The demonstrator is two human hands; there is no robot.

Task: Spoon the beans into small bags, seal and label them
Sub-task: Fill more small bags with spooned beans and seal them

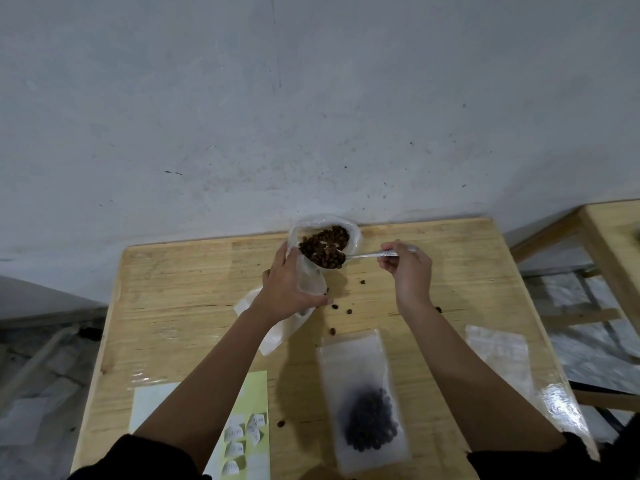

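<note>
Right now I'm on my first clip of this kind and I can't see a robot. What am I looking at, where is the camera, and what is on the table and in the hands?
There is no machine here. A person works with bare hands, and the single picture comes from a wide-angle camera worn on their head, looking forward and down.

The left hand holds a small clear plastic bag. The right hand pinches a metal spoon, whose bowl end sits among brown beans at the mouth of the large clear bag of beans. That bag stands at the far edge of the light wooden table.

Nearer the person lie a small clear bag already filled with dark beans, empty clear bags, a pale yellow sheet of white labels and a few loose beans.
</note>
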